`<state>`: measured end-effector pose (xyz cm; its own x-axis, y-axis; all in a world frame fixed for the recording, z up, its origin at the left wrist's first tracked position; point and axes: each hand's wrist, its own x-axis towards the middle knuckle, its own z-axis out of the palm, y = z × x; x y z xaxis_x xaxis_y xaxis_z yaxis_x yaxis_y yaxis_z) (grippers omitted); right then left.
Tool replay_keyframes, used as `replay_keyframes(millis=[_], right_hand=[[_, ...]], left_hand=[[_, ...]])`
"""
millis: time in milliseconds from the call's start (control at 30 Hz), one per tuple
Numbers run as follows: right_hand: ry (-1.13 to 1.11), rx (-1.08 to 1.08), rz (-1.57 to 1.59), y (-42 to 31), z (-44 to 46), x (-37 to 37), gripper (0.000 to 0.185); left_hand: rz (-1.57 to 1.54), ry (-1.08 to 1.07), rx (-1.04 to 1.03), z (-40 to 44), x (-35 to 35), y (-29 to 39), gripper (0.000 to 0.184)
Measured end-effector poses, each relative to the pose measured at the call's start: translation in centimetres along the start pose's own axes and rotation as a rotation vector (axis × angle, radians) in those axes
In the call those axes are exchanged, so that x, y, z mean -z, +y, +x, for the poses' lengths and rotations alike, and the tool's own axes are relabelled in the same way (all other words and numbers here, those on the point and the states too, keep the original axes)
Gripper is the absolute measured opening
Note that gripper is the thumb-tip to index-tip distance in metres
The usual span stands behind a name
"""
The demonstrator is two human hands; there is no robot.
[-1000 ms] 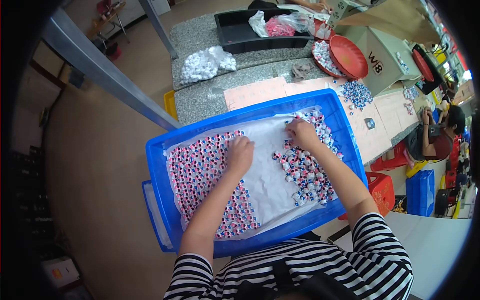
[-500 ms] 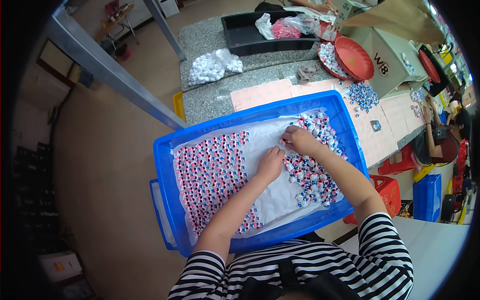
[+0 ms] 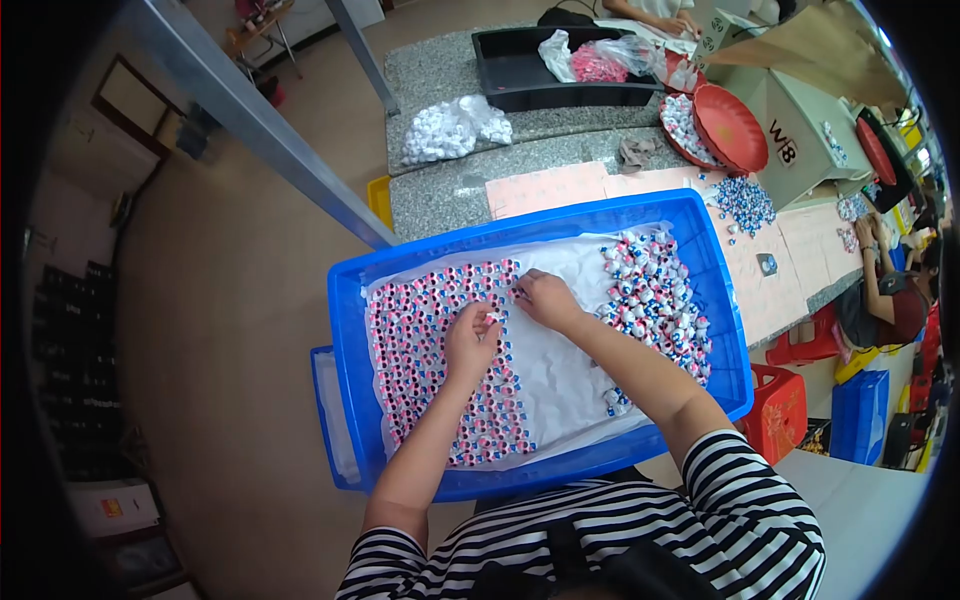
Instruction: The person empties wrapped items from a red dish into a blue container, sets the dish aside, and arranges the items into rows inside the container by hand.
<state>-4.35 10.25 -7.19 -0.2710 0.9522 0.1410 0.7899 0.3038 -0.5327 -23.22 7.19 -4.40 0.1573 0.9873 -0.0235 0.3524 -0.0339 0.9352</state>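
A blue plastic tub [image 3: 545,212] lined with white paper [image 3: 565,385] lies in front of me. Neat rows of small pink, white and blue painted figurine pieces [image 3: 420,340] cover its left side; a loose heap of similar pieces [image 3: 655,300] fills the right. My left hand [image 3: 470,345] is over the right part of the rows, fingers curled round a small figurine piece [image 3: 490,319]. Just beyond the rows' upper right edge, my right hand [image 3: 548,298] has its fingertips pinched together low over the paper. Whatever sits between them is too small to make out.
Behind the tub, a stone-topped table [image 3: 430,190] bears a bag of white pieces [image 3: 455,130], a black tray [image 3: 570,95] and red bowls [image 3: 730,130]. A metal post [image 3: 270,130] rises at left. A red stool [image 3: 778,410] stands right; co-workers sit farther off.
Both hands have moved left, from the loose heap's edge to the right edge of the rows. The view has shifted slightly, so the tub appears farther right.
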Motion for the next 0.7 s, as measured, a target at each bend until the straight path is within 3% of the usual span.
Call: replay_keyframes(millis=[167, 300, 400, 467, 533, 700], right_hand=[[0.068, -0.048, 0.034, -0.7, -0.1, -0.2, 0.020], [0.100, -0.122, 0.107, -1.4, -0.5, 1.4, 0.020], [0.117, -0.195, 0.179, -0.3, -1.2, 3.7, 0.019], [0.270, -0.204, 0.011, 2.5, -2.3, 5.7, 0.016], [0.275, -0.225, -0.133, 5.5, -3.8, 7.9, 0.014], [0.047, -0.257, -0.271, 6.7, -7.0, 12.2, 0.012]], left_hand=[[-0.025, -0.028, 0.035, 0.1, -0.1, -0.3, 0.022], [0.061, -0.016, -0.103, 0.8, -1.4, -0.2, 0.021], [0.449, 0.011, -0.448, 1.6, -2.5, -0.8, 0.021], [0.507, -0.010, -0.470, 1.8, -3.1, -0.8, 0.022], [0.650, -0.042, -0.509, 1.9, -3.4, -0.9, 0.024], [0.762, -0.081, -0.557, 2.1, -3.6, -1.2, 0.024]])
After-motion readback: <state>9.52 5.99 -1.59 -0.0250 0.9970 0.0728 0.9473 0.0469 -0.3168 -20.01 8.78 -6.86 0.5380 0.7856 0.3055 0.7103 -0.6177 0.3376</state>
